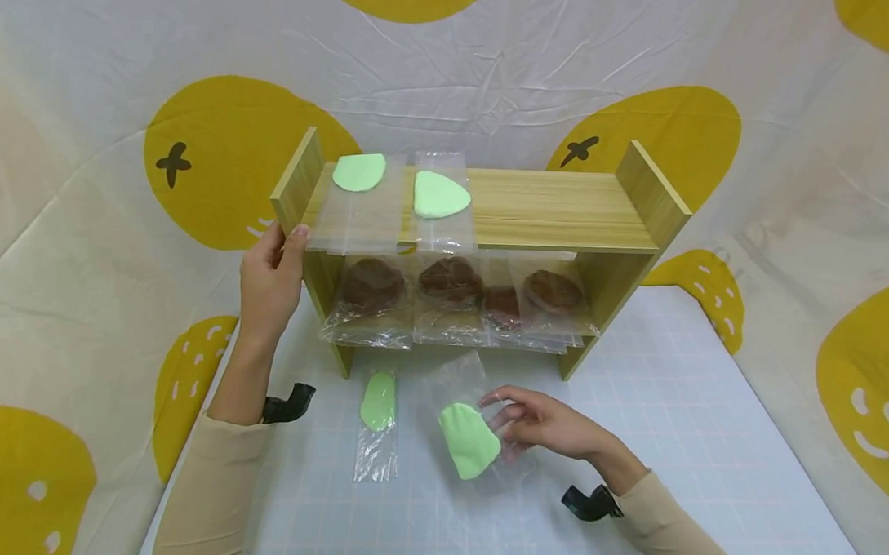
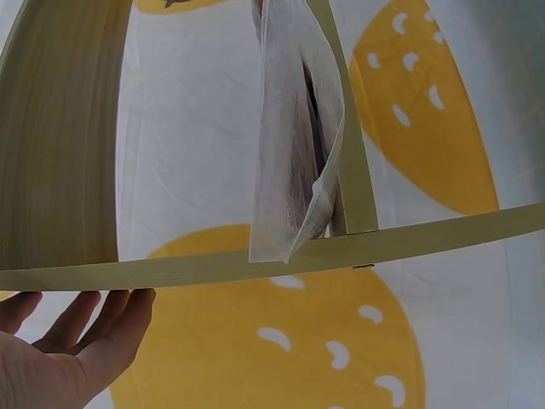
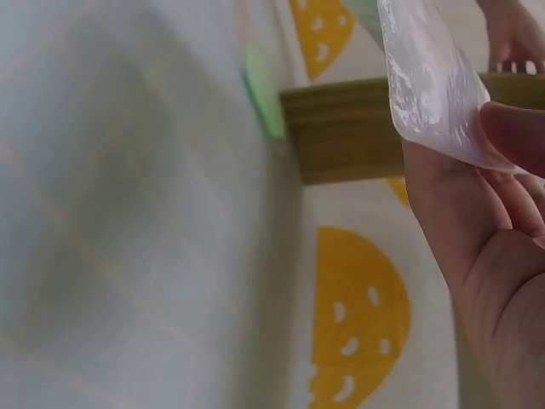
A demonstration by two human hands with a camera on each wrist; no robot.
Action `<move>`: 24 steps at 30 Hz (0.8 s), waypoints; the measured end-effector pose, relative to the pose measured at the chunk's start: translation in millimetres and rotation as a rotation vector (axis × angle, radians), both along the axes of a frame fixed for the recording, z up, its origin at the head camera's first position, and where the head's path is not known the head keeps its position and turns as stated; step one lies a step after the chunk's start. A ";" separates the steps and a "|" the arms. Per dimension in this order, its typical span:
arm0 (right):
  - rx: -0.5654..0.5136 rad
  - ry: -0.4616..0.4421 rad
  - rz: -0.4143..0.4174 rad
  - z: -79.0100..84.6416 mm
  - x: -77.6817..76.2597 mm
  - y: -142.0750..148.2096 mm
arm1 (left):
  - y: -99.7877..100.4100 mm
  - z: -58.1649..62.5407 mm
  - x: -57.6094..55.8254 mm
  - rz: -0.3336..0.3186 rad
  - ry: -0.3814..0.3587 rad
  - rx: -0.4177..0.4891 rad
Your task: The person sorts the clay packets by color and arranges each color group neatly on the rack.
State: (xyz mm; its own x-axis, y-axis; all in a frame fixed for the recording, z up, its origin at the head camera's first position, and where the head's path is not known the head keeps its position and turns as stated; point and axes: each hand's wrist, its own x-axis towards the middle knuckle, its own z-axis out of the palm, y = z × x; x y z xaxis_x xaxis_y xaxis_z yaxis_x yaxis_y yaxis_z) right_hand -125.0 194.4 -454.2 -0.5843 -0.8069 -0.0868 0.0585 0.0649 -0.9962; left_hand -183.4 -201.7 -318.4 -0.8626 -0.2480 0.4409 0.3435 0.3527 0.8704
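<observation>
A small wooden shelf [image 1: 552, 204] stands before me. My left hand [image 1: 270, 275] touches its left side panel [image 1: 299, 178], and in the left wrist view the fingertips lie along the panel's outer face. Over the table in front, my right hand [image 1: 545, 421] pinches a clear plastic bag [image 1: 455, 375] holding a flat light-green piece [image 1: 471, 441]. The right wrist view shows the bag's edge [image 3: 434, 94] between thumb and fingers. On the top board lie two similar bags, with a rounded green piece [image 1: 358, 173] and a pointed green piece [image 1: 438, 194].
Several clear bags with dark brown round pieces [image 1: 450, 282] hang over the lower board's front. A narrow bag with an oval green piece [image 1: 379, 402] lies on the checked tablecloth [image 1: 313, 502] left of the right hand. Yellow-patterned cloth [image 1: 496, 80] surrounds the table.
</observation>
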 end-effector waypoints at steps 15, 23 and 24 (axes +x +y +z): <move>-0.186 0.142 -0.017 57.7 6.0 18.3 | 0.1 0.4 0.9 0.007 -0.008 0.001; -0.216 0.235 -0.092 82.2 3.3 33.2 | -0.8 -1.2 -1.1 0.001 0.011 0.000; -0.213 0.253 -0.101 85.2 2.8 35.1 | -0.8 -1.4 -1.3 -0.001 0.013 0.001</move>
State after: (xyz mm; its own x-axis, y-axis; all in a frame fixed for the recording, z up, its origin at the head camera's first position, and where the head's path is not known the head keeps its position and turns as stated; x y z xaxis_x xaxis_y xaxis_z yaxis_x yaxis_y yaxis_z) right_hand -122.2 229.5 -369.0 -0.6436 -0.7284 0.2350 -0.1966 -0.1394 -0.9705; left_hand -184.8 -202.5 -319.8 -0.8571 -0.2476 0.4518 0.3551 0.3514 0.8663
